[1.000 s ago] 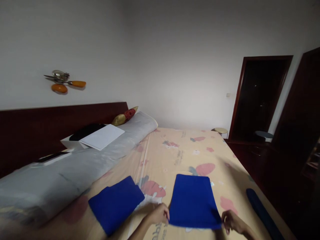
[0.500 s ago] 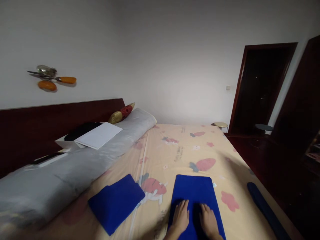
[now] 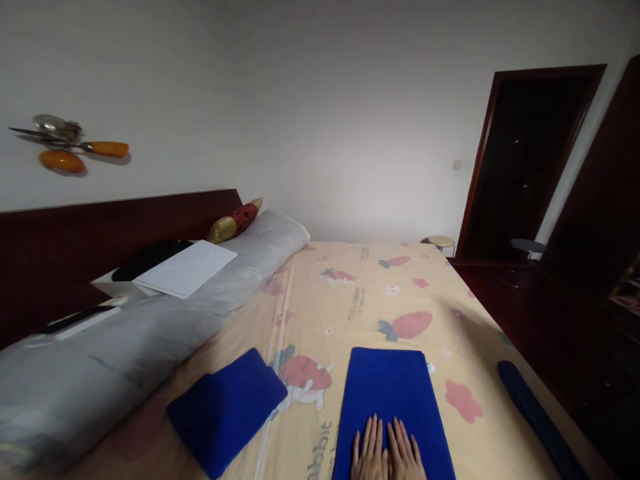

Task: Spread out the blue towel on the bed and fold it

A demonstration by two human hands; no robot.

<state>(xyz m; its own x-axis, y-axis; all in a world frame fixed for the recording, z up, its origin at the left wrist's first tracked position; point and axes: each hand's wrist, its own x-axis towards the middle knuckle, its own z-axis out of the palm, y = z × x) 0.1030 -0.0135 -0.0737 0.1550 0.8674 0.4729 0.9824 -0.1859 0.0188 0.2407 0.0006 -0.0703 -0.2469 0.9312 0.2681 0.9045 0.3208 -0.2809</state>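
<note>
A blue cloth (image 3: 390, 377), folded into a long rectangle with a small pale tag on its right edge, lies on the bed at the bottom of the view. Both of my hands rest on it, side by side. My left hand (image 3: 371, 453) lies flat, its fingers stretched forward. Close beside it, my right hand (image 3: 404, 455) is flat too, fingers extended and slightly apart. The wrists are cut off by the lower edge. To the left, a second folded blue cloth (image 3: 230, 410) lies apart from my hands.
The bed (image 3: 320, 320) has a peach sheet with carrots and rabbits. A long grey pillow (image 3: 165, 333) runs along the headboard (image 3: 125, 223), with a white box lid (image 3: 187, 268) on it. A dark blue long object (image 3: 540, 420) lies near the right edge. Stools (image 3: 441, 241) stand beyond.
My hands have slid nearer to me over the blue cloth and come together, with the fingers now straighter. The view has shifted slightly. The second cloth lies as before.
</note>
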